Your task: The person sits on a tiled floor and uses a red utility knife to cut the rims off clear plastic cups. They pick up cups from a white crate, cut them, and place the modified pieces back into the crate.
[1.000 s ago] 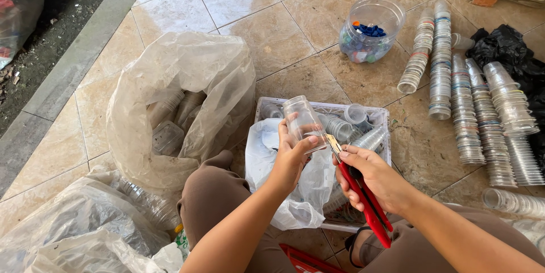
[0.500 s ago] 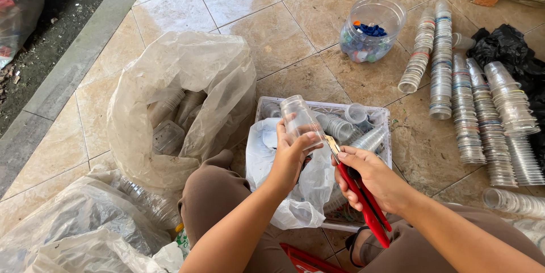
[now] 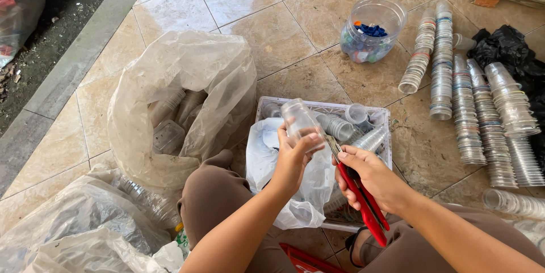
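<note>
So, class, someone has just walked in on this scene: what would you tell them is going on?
A person sits on a tiled floor. Their left hand holds up a clear plastic bottle, while the right hand grips a red-handled cutter, its blade close to the bottle. Below the hands sits a white crate of clear cups. A large plastic bag of bottles lies to the left, stacked cups to the right, and a clear jar of caps beyond.

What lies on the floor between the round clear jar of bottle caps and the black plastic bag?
In the head view, stacks of clear plastic cups lie on the tiles between the jar of caps and the black bag.
</note>
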